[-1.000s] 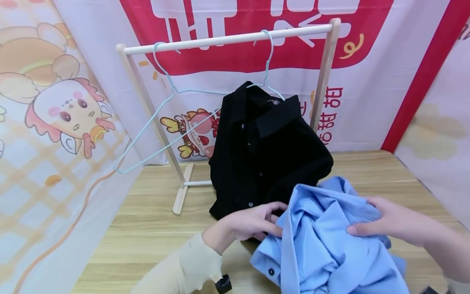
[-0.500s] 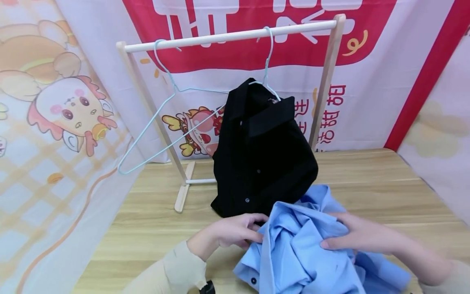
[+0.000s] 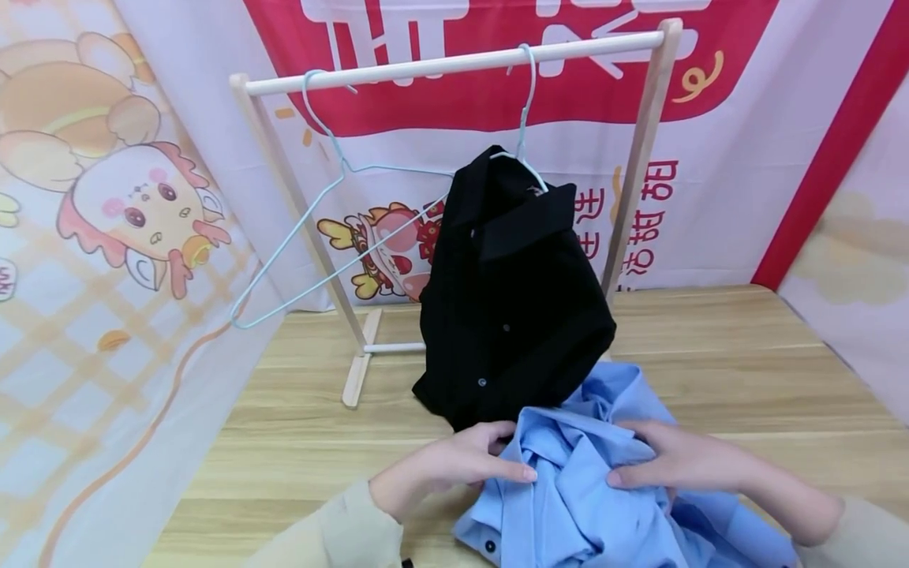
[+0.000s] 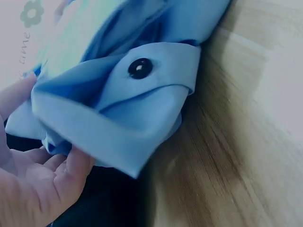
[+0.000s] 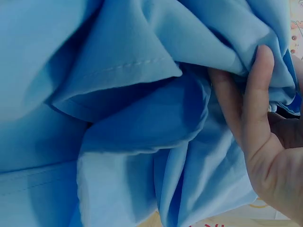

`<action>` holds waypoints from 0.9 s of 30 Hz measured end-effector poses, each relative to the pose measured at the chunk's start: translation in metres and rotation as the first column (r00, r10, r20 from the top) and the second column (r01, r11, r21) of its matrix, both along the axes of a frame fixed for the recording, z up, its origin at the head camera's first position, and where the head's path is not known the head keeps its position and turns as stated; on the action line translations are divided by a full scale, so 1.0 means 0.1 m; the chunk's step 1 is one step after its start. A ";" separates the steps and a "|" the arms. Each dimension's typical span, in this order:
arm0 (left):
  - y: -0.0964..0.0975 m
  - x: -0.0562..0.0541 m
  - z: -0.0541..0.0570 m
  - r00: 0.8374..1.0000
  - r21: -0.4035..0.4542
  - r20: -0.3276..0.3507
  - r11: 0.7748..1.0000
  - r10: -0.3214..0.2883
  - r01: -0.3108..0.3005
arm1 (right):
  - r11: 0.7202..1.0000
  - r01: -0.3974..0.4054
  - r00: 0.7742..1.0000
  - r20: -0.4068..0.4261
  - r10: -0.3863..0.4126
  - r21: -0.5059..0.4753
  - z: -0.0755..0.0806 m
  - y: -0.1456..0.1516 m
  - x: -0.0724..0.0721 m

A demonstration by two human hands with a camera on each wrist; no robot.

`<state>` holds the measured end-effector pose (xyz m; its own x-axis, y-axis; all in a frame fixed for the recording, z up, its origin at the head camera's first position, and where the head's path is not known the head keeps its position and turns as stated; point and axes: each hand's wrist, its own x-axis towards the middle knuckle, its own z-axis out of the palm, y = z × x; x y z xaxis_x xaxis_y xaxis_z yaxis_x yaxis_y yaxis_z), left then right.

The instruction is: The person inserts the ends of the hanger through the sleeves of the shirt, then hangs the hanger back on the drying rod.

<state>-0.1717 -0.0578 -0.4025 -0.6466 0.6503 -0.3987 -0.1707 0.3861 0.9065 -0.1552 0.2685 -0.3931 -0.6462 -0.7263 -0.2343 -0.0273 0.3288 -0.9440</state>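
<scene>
A crumpled light-blue shirt point(image 3: 568, 505) lies at the front of the wooden table, in both hands. My left hand point(image 3: 461, 457) holds its left edge, thumb on top and fingers beneath. In the left wrist view a folded corner with a dark button point(image 4: 140, 68) stands out beside that hand. My right hand point(image 3: 682, 457) grips the bunched cloth on the other side, thumb over a fold; in the right wrist view, loose folds with stitched hems point(image 5: 128, 66) hang beside it. Just behind, a black buttoned shirt point(image 3: 525, 292) hangs from a pale-blue hanger point(image 3: 523, 126).
A small wooden rack point(image 3: 454, 67) stands on the table point(image 3: 298, 442), its foot point(image 3: 360, 371) at the left. On its rail's left side hangs a bare pale-blue hanger point(image 3: 344, 164). Printed cloth point(image 3: 142, 213) screens the left, back and right.
Both hands have moved left and slightly down with the blue shirt, and the right part of it has spread onto the table. The black shirt's lower right side has swung left.
</scene>
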 end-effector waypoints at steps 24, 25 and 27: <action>0.01 -0.10 -0.10 1.000 0.039 0.023 0.999 0.012 -0.013 | 0.969 0.246 0.940 -0.241 -0.242 -0.014 0.32 -0.23 -0.38; 0.02 -0.10 -0.10 1.000 0.041 0.020 0.999 0.011 -0.012 | 0.965 0.263 0.929 -0.271 -0.254 -0.003 0.30 -0.31 -0.38; 0.02 -0.10 -0.10 1.000 0.045 0.022 0.999 0.010 -0.010 | 0.955 0.297 0.889 -0.364 -0.278 -0.004 0.24 -0.46 -0.39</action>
<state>-0.1819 -0.0555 -0.4129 -0.6446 0.6615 -0.3832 -0.1942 0.3431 0.9190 -0.1939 0.2227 -0.3691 -0.8718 -0.4895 0.0200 -0.2557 0.4199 -0.8708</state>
